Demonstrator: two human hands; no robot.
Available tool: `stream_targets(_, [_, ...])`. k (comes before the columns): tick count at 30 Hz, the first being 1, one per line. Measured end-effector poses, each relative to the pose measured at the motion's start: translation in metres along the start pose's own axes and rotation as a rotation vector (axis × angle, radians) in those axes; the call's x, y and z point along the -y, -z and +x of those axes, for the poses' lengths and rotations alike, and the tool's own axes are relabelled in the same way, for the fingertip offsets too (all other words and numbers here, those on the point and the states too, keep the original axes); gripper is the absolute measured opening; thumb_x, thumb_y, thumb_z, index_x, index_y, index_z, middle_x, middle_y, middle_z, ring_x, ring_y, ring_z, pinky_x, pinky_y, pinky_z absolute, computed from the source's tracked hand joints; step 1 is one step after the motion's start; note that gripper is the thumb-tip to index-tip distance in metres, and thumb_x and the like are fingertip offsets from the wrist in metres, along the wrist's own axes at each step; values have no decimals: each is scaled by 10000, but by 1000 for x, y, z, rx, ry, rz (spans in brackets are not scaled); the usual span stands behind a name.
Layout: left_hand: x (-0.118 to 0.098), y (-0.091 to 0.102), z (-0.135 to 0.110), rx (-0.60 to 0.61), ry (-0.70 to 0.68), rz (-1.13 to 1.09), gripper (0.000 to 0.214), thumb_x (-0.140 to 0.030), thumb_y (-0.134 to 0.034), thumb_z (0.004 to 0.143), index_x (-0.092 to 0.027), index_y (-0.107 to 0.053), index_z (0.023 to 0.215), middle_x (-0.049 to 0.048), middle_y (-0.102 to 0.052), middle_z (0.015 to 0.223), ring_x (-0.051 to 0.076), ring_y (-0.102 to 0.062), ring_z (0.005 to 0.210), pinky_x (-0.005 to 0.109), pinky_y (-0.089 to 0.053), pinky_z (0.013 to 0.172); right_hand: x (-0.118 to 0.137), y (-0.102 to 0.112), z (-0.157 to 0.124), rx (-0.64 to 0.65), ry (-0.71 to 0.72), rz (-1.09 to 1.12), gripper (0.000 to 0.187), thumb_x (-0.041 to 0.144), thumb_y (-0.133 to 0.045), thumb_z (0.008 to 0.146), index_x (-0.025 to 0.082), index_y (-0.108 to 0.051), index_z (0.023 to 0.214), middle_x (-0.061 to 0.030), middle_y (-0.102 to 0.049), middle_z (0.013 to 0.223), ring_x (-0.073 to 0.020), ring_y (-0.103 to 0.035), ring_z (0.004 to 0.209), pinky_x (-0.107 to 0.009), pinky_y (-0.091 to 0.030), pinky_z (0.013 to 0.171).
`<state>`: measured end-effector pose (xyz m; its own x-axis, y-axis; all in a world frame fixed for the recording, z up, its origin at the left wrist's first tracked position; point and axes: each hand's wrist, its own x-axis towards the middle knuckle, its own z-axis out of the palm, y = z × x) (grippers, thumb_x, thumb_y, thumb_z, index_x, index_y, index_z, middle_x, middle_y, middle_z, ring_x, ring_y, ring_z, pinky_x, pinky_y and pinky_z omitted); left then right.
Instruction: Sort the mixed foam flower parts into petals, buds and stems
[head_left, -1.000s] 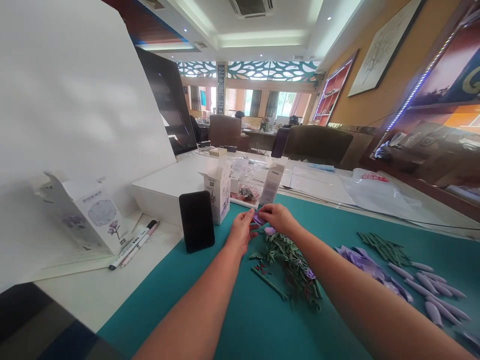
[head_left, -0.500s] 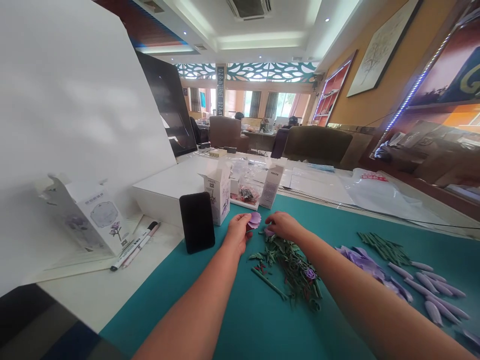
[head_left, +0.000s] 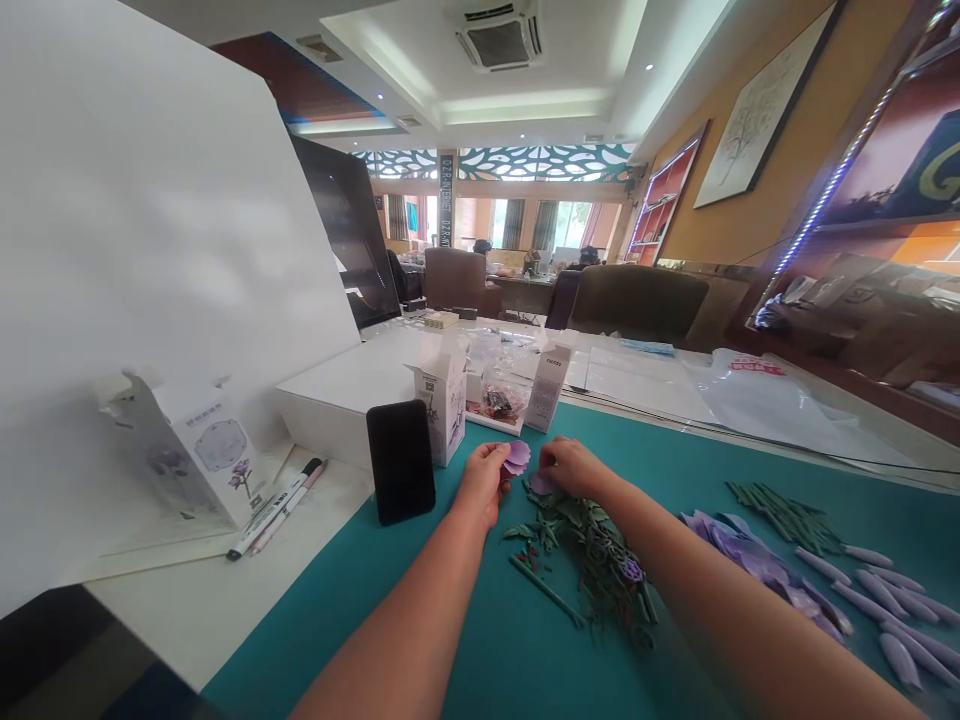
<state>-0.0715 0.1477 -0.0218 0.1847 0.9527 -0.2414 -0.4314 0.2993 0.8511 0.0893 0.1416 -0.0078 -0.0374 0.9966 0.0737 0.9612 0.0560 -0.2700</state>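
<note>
My left hand (head_left: 484,482) pinches a small purple petal piece (head_left: 516,457) above the teal mat (head_left: 480,640). My right hand (head_left: 571,466) is closed, fingers curled down on another purple piece (head_left: 541,485) at the top of a pile of green stems and leaves (head_left: 592,550). The two hands are a short gap apart. More purple petals (head_left: 750,560) and purple buds (head_left: 885,600) lie to the right, beside a bundle of green stems (head_left: 784,513).
A black phone (head_left: 400,462) stands upright left of my hands. Small white boxes (head_left: 444,398) and a plastic bag sit behind. A flower-printed box (head_left: 199,450) and two markers (head_left: 274,508) lie at left under a big white board (head_left: 150,250). People sit far back.
My hands, joined on the purple piece a second ago, have parted. The left keeps the petal; the right dropped onto the pile. The view tilted slightly down.
</note>
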Motion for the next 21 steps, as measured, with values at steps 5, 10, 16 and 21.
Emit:
stream_targets(5, [1, -2, 0, 57, -17, 13, 295, -347, -745, 616, -160, -556, 744, -33, -564, 572, 63, -469, 461, 183, -270, 420, 6, 12, -6, -135, -56, 127, 71, 171, -497, 762, 191, -564, 750, -30, -612, 740, -159, -517, 703, -249, -310, 588])
stream_targets(10, [3, -6, -6, 157, -20, 32, 372, -368, -801, 535, -156, -574, 740, -25, -583, 615, 71, -491, 496, 194, -292, 442, 20, 15, -21, -199, -55, 320, 67, 188, -447, 764, 209, -511, 760, 6, -619, 712, -136, -551, 664, -233, -373, 586])
stream_targets(16, [6, -12, -14, 237, -34, 62, 417, -382, -815, 509, -155, -563, 752, -32, -562, 627, 68, -481, 508, 189, -298, 443, 28, 12, -45, -167, -156, 912, 192, 364, -416, 828, 210, -518, 775, 34, -546, 587, -122, -520, 516, -236, -416, 474])
stream_targets(21, [10, -21, -25, 276, -51, 103, 386, -352, -793, 553, -158, -544, 775, -52, -525, 606, 51, -455, 498, 177, -312, 455, 27, 12, -68, -153, -119, 1195, 361, 519, -635, 692, 197, -535, 821, 28, -570, 655, -118, -523, 580, -240, -416, 513])
